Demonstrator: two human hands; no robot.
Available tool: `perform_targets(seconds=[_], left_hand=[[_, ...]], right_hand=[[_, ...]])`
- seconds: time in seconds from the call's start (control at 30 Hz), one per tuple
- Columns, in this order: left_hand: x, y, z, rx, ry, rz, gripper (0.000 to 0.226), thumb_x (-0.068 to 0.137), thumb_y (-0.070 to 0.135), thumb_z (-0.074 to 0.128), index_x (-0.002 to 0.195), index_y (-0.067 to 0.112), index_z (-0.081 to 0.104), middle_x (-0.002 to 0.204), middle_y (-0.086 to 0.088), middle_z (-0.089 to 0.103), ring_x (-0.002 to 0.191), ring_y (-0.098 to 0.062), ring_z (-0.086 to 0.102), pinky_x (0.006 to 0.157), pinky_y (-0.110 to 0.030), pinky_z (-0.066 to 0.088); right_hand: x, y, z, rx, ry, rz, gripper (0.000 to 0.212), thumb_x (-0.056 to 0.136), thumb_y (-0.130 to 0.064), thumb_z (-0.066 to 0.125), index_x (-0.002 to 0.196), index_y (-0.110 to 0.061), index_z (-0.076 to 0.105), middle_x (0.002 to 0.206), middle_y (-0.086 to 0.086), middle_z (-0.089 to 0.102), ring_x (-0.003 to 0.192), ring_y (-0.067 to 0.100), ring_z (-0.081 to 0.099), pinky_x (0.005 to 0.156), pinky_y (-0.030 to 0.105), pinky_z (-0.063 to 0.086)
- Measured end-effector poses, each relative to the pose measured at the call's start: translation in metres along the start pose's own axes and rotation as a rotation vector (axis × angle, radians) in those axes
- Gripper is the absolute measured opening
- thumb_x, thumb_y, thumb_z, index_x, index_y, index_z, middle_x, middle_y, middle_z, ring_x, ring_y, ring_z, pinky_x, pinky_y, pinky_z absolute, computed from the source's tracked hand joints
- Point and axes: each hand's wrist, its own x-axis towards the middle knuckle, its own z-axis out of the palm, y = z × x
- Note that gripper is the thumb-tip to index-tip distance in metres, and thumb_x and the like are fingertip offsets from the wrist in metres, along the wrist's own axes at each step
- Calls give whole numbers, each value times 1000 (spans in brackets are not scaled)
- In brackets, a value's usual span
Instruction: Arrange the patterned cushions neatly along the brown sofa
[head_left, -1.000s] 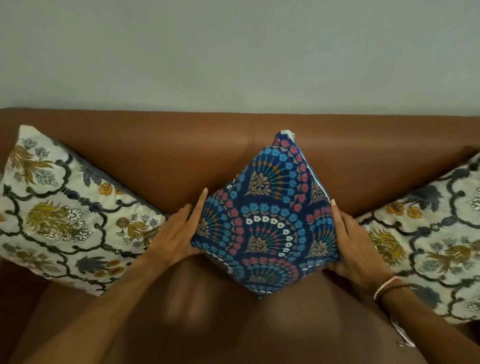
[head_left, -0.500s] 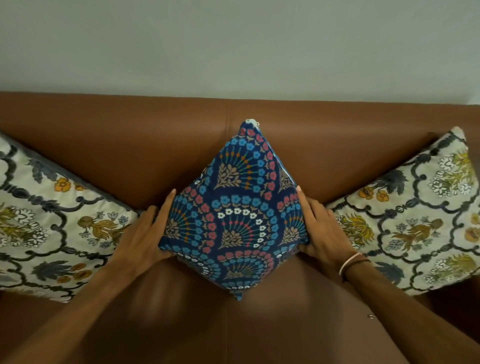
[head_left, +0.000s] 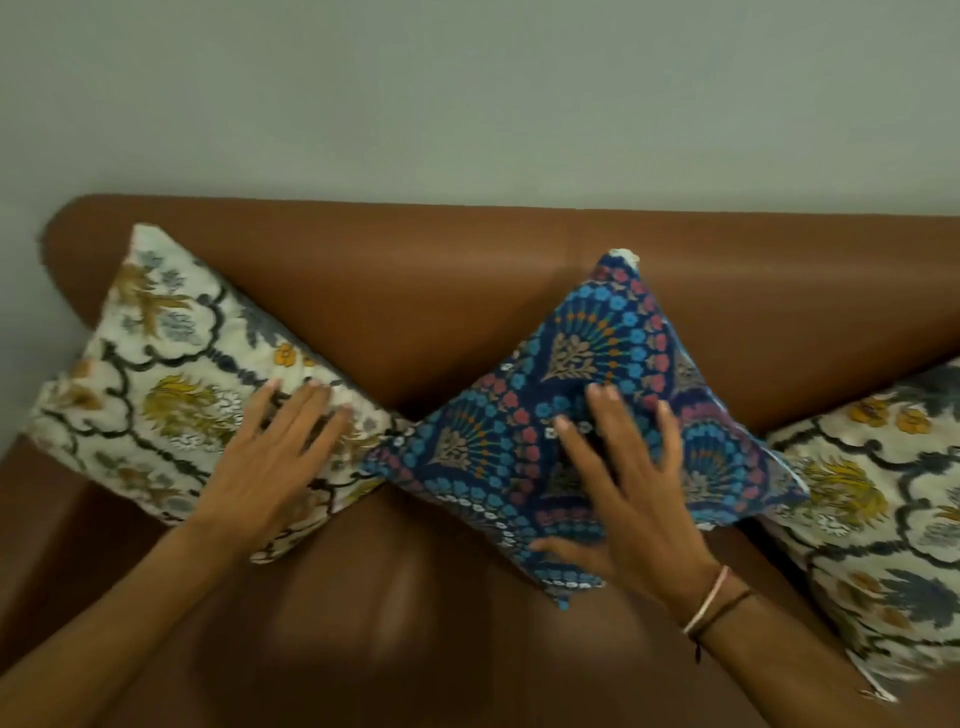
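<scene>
A blue cushion (head_left: 519, 431) with fan patterns stands on one corner against the backrest of the brown sofa (head_left: 441, 291), right of centre. My right hand (head_left: 623, 478) lies flat on its front, fingers spread. A white floral cushion (head_left: 156, 374) leans on its corner at the left end of the sofa. My left hand (head_left: 275, 457) rests flat on its lower right part, fingers apart. A second white floral cushion (head_left: 883, 519) sits at the right, partly cut off by the frame edge. The blue cushion touches both neighbours.
A plain pale grey-green wall (head_left: 467, 104) rises behind the backrest. The sofa's rounded left end (head_left: 62, 244) shows at the upper left. Bare brown seat (head_left: 389, 597) lies between my forearms.
Both hands left the blue cushion's side corners. My right hand now lies on its front and my left hand moved onto the left white cushion. The view shifted left.
</scene>
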Motion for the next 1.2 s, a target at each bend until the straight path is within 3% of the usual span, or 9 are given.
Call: perform_targets(seconds=[0.1,0.2,0.3,0.37,0.57,0.77,0.97,1.07,1.2], left_hand=[[12,-23,5,123,-69,102,117,67,59,83,157,7,29,161,-29,30,151,-44,27,122,-66,2],[31,-37,23,187,-34,162,113,83,78,49,162,14,1,168,-27,7,156,-42,5,120,-66,-13],[40,-51,33,160,42,159,109,84,79,46,162,16,3,168,-26,12,156,-40,8,121,-60,-12],[36,-64,38,128,61,123,106,85,79,45,162,18,6,167,-24,18,155,-38,12,123,-58,-7],[23,-79,47,88,106,161,103,85,79,44,160,13,19,162,-25,30,152,-39,22,125,-61,2],[28,-65,54,74,201,266,97,75,72,66,142,5,45,130,-20,57,129,-38,48,125,-58,14],[32,-56,61,61,241,254,102,75,69,68,147,2,39,140,-24,51,138,-41,42,125,-59,18],[17,-55,61,33,238,211,104,82,68,59,155,2,25,156,-29,35,149,-42,28,125,-60,13],[-12,-56,36,-34,201,121,106,87,77,40,161,7,9,167,-26,15,155,-40,15,124,-60,15]], right_hand=[[53,-63,23,-79,-65,-198,104,81,-76,67,160,-15,37,168,23,33,159,37,23,121,77,8],[106,-102,42,-226,-345,-128,112,71,-75,75,158,-13,41,163,23,41,156,38,31,121,77,2],[130,-110,57,-359,-529,30,111,75,-72,72,159,-10,34,152,22,47,151,41,34,115,74,-24],[131,-112,63,-412,-542,66,99,75,-65,74,150,-8,44,134,18,54,138,40,44,114,72,-29],[133,-123,71,-450,-524,108,86,66,-61,82,128,-6,60,112,15,62,116,38,59,120,79,8],[134,-123,77,-485,-476,126,80,65,-60,82,121,-5,64,106,16,64,109,38,62,117,80,17],[138,-121,78,-528,-559,121,100,67,-73,75,141,-8,55,134,21,59,135,41,50,118,80,6],[133,-124,66,-557,-573,95,114,72,-84,61,157,-11,39,161,26,40,154,41,31,117,80,2],[122,-116,19,-549,-511,148,119,78,-93,40,164,-12,27,170,26,23,159,40,20,118,79,8]])
